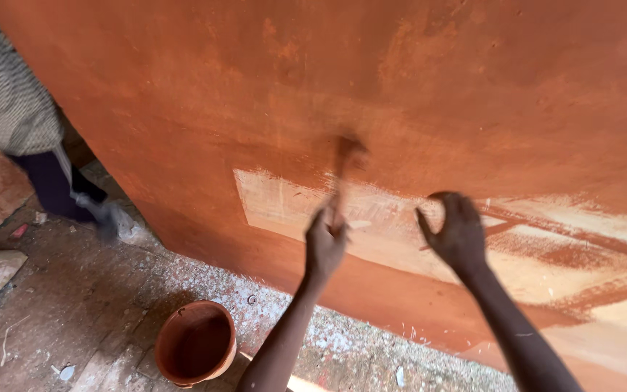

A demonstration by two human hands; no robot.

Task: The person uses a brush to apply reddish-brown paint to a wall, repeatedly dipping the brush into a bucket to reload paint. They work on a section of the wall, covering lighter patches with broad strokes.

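Brush (342, 163), blurry, is clenched in the left hand (324, 243) and points up at the big orange board (415, 80). Its tip sits on the orange part, just above the top edge of the pale unpainted patch (292, 207). The right hand (459, 232) is near it, fingers curled loose with nothing inside, in front of the pale patch. The board's bottom edge slants down to the right. Below it the dirty floor (74, 297) has room, with an orange bucket (196, 352) by the left arm. Another person's sleeve (5, 80) is far left.
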